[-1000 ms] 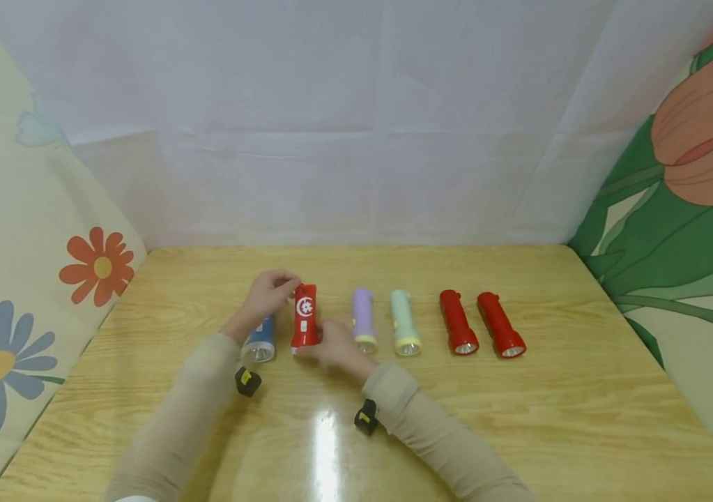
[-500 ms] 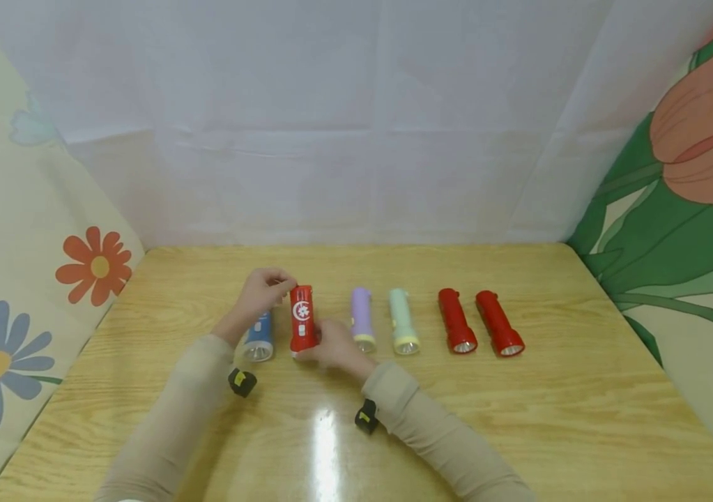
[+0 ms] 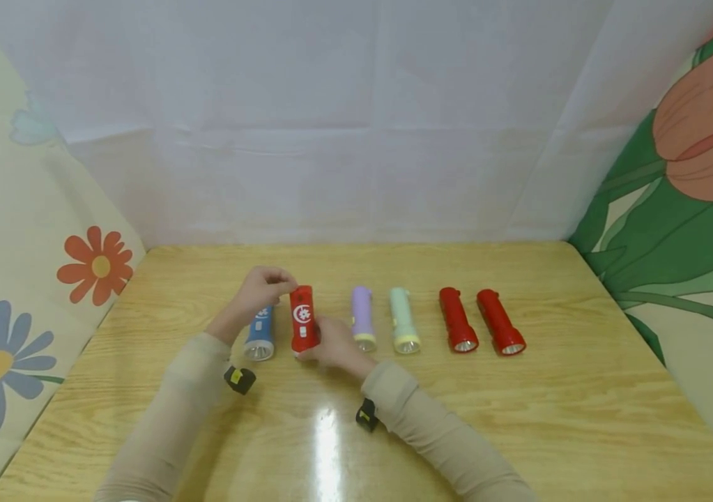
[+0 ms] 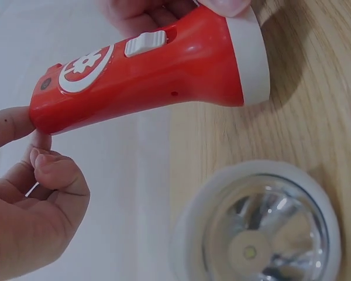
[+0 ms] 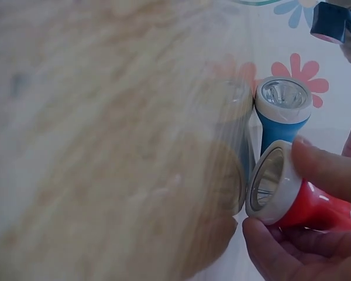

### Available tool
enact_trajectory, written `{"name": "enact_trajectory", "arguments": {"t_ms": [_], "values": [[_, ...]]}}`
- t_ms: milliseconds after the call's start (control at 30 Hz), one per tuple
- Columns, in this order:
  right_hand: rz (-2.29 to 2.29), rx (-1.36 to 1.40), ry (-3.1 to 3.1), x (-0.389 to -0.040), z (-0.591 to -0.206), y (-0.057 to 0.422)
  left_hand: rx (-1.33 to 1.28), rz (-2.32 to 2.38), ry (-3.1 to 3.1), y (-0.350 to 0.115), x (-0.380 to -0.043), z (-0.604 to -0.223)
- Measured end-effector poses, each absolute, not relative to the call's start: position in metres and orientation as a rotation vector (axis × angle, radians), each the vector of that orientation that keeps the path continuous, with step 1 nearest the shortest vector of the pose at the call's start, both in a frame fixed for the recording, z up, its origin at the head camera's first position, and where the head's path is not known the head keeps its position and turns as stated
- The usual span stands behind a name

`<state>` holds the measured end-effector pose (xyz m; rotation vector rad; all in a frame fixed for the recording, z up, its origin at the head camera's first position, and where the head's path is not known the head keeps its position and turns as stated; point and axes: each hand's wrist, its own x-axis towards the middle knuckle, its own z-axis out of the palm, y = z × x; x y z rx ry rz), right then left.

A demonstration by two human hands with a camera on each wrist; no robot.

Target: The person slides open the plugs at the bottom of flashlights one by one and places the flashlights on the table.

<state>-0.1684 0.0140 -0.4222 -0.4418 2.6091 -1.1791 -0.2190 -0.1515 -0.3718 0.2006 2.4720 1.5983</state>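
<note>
A red flashlight with a white emblem, white switch and white head rim lies between my hands. My right hand pinches its head end; in the right wrist view, the thumb and fingers are on opposite sides of the white rim. At the tail end, my left hand pinches the corner with its fingertips, the other fingers curled in the left wrist view. Just left of it is a blue flashlight with a white rim, partly covered by my left hand in the head view.
To the right lie a purple flashlight, a mint-green flashlight and two plain red flashlights, their lenses toward the front. A white cloth hangs behind the wooden table, with flower-printed cloths at both sides.
The red flashlight has shifted slightly left, its tail moving with my left hand. The left forearm has also drifted a little left; the right hand keeps its hold on the head end.
</note>
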Motion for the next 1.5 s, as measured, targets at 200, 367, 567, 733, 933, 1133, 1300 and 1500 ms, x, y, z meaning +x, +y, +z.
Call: {"name": "enact_trajectory", "arguments": {"t_ms": [200, 367, 567, 733, 933, 1133, 1300, 1500], "values": [[-1.147, -0.393, 2.607, -0.171, -0.423, 0.012, 0.216, 1.610, 2.446, -0.152, -0.217, -0.370], [-1.108, -0.390, 2.623, -0.174, -0.420, 0.011, 0.283, 1.625, 2.452, -0.155, -0.214, -0.371], [-1.118, -0.390, 2.629, -0.176, -0.420, 0.010, 0.392, 1.655, 2.462, -0.156, -0.210, -0.371], [-1.124, -0.413, 2.632, -0.178, -0.422, 0.010, 0.427, 1.698, 2.457, -0.156, -0.206, -0.371], [-1.175, -0.397, 2.585, -0.177, -0.421, 0.010, 0.416, 1.726, 2.432, -0.154, -0.201, -0.371], [-1.218, -0.352, 2.541, -0.177, -0.421, 0.010, 0.398, 1.743, 2.414, -0.155, -0.199, -0.372], [-1.186, -0.352, 2.571, -0.178, -0.422, 0.009, 0.388, 1.756, 2.379, -0.155, -0.198, -0.376], [-1.122, -0.370, 2.622, -0.180, -0.422, 0.009, 0.413, 1.761, 2.388, -0.156, -0.195, -0.379]]}}
